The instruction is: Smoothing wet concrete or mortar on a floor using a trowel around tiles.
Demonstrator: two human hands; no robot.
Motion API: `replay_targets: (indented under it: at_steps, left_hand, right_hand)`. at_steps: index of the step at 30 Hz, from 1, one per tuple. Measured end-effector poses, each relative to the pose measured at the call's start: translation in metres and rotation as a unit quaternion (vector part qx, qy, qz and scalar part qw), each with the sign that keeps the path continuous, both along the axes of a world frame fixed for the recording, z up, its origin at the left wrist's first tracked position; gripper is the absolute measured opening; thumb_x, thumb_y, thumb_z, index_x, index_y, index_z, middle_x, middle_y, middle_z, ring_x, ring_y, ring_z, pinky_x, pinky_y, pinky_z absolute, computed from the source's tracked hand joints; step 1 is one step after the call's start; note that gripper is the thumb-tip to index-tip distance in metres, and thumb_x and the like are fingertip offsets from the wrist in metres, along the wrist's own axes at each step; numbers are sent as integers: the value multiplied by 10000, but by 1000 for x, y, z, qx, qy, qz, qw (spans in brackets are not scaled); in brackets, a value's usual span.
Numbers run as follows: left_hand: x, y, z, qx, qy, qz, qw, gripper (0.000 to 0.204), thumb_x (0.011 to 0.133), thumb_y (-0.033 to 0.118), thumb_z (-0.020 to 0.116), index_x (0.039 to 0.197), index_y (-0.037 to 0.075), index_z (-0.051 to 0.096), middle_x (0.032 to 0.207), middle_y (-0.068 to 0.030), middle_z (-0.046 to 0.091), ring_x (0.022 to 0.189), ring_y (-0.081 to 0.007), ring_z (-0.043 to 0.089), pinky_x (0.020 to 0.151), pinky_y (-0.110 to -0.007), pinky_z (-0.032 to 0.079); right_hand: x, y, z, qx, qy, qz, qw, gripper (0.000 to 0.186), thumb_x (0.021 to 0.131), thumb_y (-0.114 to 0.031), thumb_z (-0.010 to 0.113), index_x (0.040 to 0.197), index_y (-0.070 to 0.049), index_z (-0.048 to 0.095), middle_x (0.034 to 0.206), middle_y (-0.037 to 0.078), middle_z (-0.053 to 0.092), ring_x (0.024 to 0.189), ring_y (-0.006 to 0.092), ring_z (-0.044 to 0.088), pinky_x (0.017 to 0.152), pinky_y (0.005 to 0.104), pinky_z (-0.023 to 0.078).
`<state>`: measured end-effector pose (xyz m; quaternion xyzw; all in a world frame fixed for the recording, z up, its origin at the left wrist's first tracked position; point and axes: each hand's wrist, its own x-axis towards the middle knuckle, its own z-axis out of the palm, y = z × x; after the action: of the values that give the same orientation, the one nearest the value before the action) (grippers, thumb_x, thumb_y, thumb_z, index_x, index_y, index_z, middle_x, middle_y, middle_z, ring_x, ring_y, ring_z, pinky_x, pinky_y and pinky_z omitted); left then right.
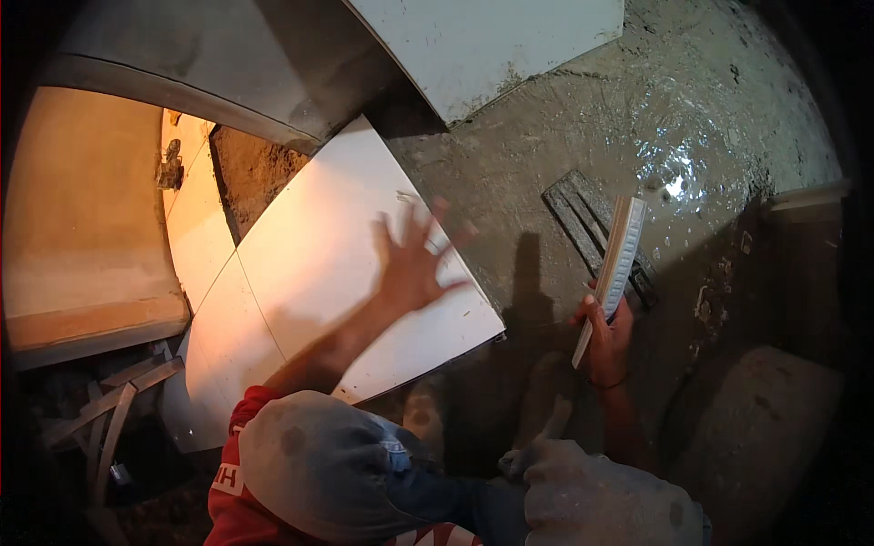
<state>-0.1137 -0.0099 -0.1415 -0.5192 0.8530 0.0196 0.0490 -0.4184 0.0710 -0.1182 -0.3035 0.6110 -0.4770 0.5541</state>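
Observation:
My left hand, blurred and with fingers spread, is over a large white square tile, near its right edge; whether it touches the surface I cannot tell. In my right hand is a short, pale metal bar with a ridged face, held at a slant. Just beyond the bar a dark, slotted flat tool, perhaps a float, lies on wet grey mortar, partly hidden by the bar.
More laid tiles border a patch of bare soil at left, by a lit plastered wall. Another white tile lies at the top. Metal pieces sit at lower left. My knees fill the lower middle.

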Motion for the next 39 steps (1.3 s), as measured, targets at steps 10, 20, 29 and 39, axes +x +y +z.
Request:
replay_targets:
  at_steps: [10,20,29,39]
  left_hand:
    - [-31,14,-2,-49,83,69,993,904,866,703,497,1571,194,248,1641,-168,114,1503,-423,78,1071,-769,48]
    - [12,-19,28,-31,350,178,919,839,836,229,785,1536,169,327,1548,-173,309,1440,-369,260,1170,-489,264]
    - [-85,7,59,404,572,251,668,510,945,225,688,1302,-85,496,950,-90,677,816,-187,680,804,-307,563]
    - [-41,-28,99,509,547,348,566,449,996,89,461,1382,64,233,1047,-213,646,897,-334,714,762,-432,615]
  right_hand:
    - [-18,4,-4,-8,24,-30,999,362,975,-212,608,1219,45,533,763,32,562,672,113,560,634,267,475]
    - [19,3,-2,-44,64,33,996,392,945,-137,642,1261,24,473,902,70,581,695,107,549,630,282,484]
    - [58,-16,25,-215,227,240,919,501,820,-168,734,1227,-1,494,1019,229,570,897,400,582,780,453,479]
    - [-91,-31,-30,-30,504,146,851,405,846,-256,698,1157,-21,588,938,239,623,878,436,618,760,489,499]
